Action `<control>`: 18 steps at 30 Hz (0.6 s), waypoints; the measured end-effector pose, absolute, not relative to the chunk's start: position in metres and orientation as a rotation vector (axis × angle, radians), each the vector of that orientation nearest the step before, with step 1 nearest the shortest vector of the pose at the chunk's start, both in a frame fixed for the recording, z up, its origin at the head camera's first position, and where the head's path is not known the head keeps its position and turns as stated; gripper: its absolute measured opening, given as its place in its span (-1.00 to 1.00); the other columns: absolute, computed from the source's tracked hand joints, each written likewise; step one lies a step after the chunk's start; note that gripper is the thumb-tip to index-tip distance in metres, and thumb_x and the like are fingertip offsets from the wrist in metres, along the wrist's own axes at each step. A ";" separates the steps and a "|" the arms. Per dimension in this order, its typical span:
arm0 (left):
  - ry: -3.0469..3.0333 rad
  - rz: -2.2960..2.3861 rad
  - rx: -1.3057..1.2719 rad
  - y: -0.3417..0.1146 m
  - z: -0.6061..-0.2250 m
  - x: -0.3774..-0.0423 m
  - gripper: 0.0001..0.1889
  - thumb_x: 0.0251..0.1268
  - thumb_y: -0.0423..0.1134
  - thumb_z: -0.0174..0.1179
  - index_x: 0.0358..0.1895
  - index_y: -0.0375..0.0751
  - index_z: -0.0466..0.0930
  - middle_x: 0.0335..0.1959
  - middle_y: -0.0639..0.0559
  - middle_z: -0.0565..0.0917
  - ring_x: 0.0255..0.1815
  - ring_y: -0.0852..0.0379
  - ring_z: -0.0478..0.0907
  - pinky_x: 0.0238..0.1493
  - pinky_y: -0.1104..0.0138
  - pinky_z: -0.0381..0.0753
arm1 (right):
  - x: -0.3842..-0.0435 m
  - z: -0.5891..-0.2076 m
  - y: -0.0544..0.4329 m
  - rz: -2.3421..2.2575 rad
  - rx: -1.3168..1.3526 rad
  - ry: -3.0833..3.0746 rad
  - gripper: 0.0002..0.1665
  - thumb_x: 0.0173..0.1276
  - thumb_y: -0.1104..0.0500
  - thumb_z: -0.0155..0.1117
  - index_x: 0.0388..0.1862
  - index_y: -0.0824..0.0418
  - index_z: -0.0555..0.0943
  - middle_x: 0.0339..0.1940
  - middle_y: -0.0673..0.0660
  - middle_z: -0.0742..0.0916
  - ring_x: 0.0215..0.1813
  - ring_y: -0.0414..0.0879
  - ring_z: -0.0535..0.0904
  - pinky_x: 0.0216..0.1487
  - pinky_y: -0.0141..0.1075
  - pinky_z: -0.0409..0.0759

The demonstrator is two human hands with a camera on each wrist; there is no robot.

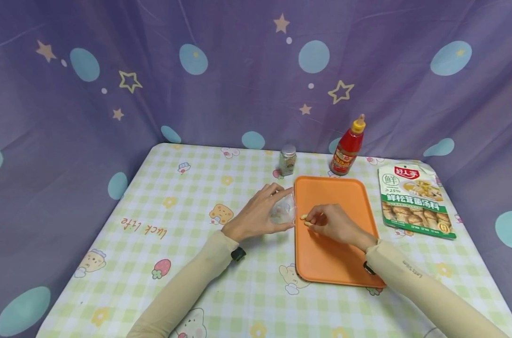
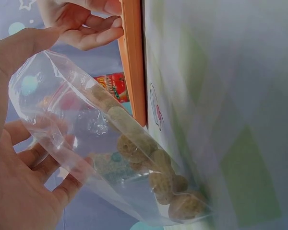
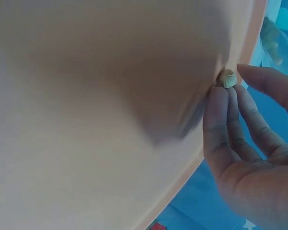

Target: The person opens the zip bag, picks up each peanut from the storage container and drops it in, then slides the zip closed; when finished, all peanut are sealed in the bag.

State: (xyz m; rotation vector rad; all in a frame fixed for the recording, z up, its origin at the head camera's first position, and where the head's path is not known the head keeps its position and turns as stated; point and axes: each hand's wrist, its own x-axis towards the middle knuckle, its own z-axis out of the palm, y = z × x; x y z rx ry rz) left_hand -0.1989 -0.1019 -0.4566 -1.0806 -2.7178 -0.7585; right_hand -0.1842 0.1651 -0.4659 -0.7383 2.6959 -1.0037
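Note:
My left hand (image 1: 256, 213) holds a clear plastic bag (image 1: 283, 211) by its mouth, thumb and fingers spread apart around the opening, beside the tray's left edge. Several unshelled peanuts (image 2: 158, 177) lie in the bag's lower part in the left wrist view. Over the left side of the orange tray (image 1: 336, 260), my right hand (image 1: 333, 224) pinches a peanut (image 3: 228, 78) at its fingertips. Two peanuts (image 1: 304, 217) show close together at those fingertips in the head view; whether both are held I cannot tell.
Behind the tray stand a spice jar with a grey lid (image 1: 287, 160) and a red sauce bottle with a yellow cap (image 1: 347, 149). A green and white food pouch (image 1: 415, 199) lies right of the tray. A checked cloth (image 1: 196, 192) covers the table, with a purple curtain (image 1: 247, 94) behind it.

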 end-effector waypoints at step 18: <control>-2.733 -0.737 -1.088 -0.102 -0.455 -0.199 -0.03 0.18 0.29 0.44 0.63 0.08 0.26 0.27 0.08 0.49 0.20 0.11 0.43 0.23 0.12 0.55 | -0.180 -0.468 0.159 -0.989 -0.714 2.663 -0.84 0.25 0.35 0.52 -0.21 0.20 0.75 -0.37 0.04 0.78 -0.37 -0.25 0.60 -0.30 -0.42 0.56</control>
